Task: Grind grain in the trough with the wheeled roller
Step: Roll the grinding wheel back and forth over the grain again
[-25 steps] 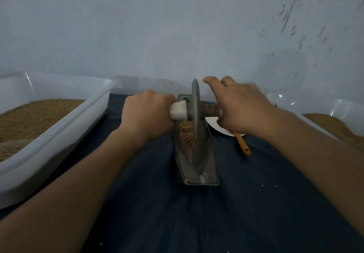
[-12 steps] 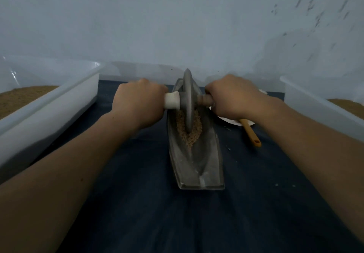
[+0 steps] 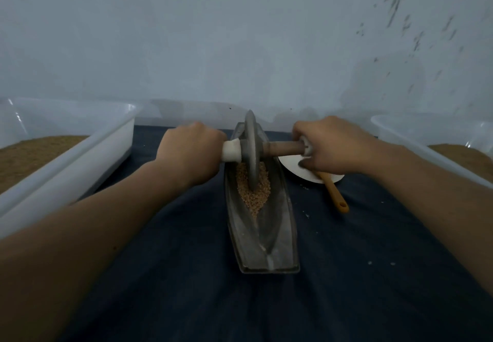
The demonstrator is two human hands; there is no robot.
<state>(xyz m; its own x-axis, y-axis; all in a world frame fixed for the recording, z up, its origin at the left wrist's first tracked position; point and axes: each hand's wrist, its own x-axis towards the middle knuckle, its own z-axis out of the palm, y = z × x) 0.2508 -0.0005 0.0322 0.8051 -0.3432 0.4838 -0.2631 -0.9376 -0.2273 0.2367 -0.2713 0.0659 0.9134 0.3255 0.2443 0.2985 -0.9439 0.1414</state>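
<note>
**A:** so how far along is this grind? the roller [image 3: 246, 152] stands upright in the far half of the trough [image 3: 280, 235], its wheel [image 3: 253, 176] edge down in the grain [image 3: 253, 197]; the pile is heaped round it; the near half of the trough is bare.

**B:** early days imo; the grain looks coarse, mostly whole bits, no fine flour I can make out; plenty of passes left, I'd guess.

**A:** grip ok?

**B:** the left hand [image 3: 190, 152] is a fist curled round the roller's left end, with the white collar [image 3: 231, 151] poking out beside the wheel; the right hand [image 3: 338, 147] has its fingers curled round the very tip of the right end, at the white cap [image 3: 306, 147].

**A:** anything different from half a second back?

**B:** yep; the right hand was snug against the wheel then; now it's out at the tip and the brown axle [image 3: 284, 149] shows; the wheel is in about the same far spot; the left hand hasn't shifted its grip.
</note>
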